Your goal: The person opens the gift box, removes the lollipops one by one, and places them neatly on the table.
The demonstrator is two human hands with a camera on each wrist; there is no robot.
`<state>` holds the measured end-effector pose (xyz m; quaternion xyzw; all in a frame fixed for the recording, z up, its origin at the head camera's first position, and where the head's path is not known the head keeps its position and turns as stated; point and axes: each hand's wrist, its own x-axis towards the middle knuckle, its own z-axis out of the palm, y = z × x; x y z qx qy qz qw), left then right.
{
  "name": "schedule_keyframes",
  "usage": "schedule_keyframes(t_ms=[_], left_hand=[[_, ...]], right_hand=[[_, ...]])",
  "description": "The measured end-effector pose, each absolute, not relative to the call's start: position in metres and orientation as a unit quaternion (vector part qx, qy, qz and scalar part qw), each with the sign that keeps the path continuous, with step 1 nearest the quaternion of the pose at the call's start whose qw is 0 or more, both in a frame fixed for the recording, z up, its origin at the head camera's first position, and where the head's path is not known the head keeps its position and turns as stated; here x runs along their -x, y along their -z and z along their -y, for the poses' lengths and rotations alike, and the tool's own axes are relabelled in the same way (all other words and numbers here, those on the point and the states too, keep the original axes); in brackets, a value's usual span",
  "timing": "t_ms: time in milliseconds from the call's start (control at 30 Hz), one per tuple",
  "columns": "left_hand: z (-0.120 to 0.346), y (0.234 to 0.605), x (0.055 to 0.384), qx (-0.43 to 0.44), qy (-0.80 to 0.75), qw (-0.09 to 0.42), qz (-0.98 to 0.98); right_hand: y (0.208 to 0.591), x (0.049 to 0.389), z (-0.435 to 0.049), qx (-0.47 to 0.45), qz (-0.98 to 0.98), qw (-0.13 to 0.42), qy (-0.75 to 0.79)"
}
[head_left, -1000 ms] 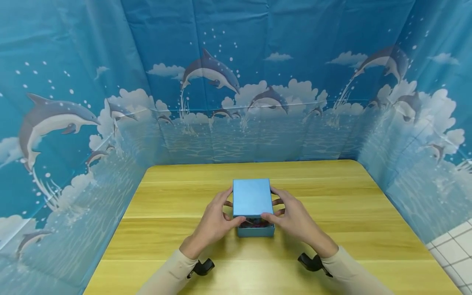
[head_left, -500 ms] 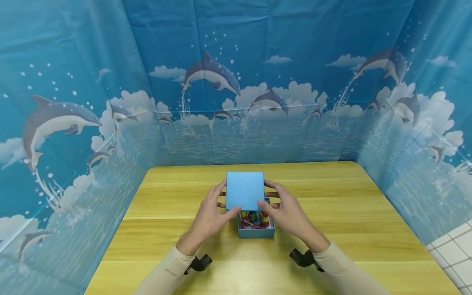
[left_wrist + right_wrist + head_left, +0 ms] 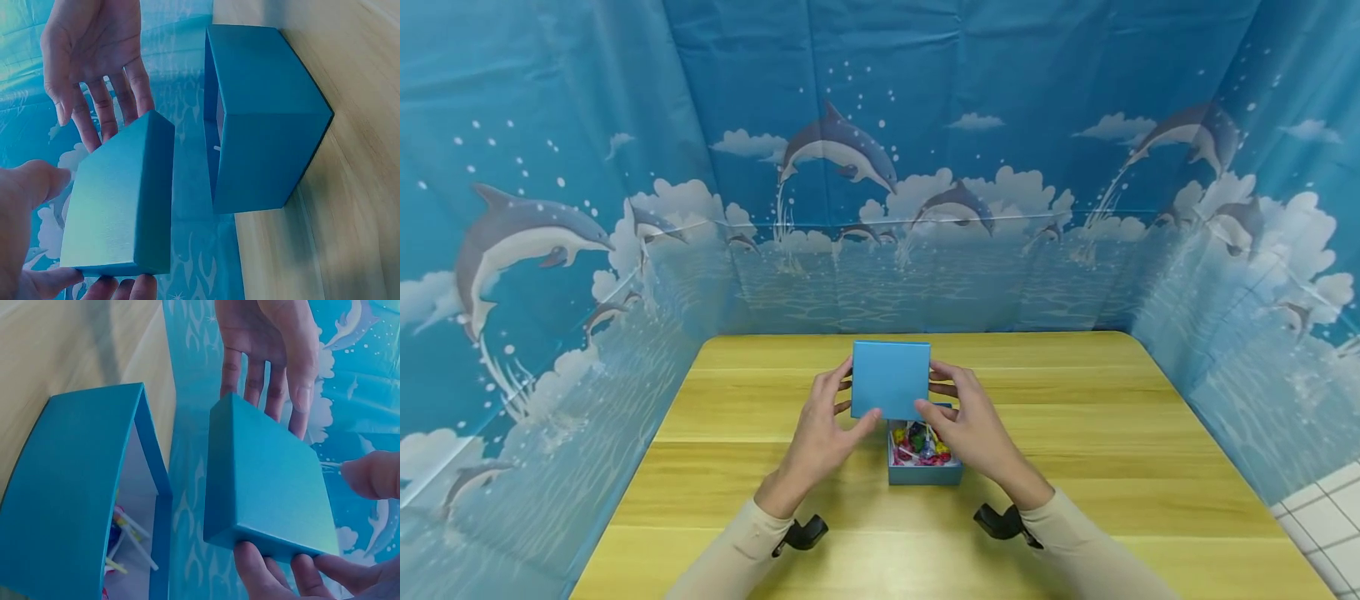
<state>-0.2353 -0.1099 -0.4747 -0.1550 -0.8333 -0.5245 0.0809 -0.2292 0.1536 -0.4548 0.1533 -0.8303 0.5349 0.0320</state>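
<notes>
Sleeved left forearm (image 3: 737, 542) and right forearm (image 3: 1093, 542) are angling inward and forward, roughly mirrored. Left hand (image 3: 815, 433) and right hand (image 3: 973, 425) are gripping from opposite sides, palms facing each other. Both thumbs (image 3: 931, 412) are pointing inward, apart; the other fingers (image 3: 102, 103) are extending forward, slightly spread.

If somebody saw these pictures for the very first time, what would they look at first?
Probably the leaping grey dolphins printed on the shiny blue curtain behind the table. Next, maybe the square blue lid, held up between the person's left hand and right hand. Then the bright red, yellow and green lollipops with pale sticks, inside the open blue box on the yellow wood-grain table.
</notes>
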Motion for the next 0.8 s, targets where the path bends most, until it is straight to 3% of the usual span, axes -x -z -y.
schedule_keyframes(t_ms=[800], left_hand=[[0.139,0.479,0.240,0.084,0.586,0.106,0.799]], right_hand=[[0.464,0.241,-0.109,-0.176,0.771,0.028,-0.611]])
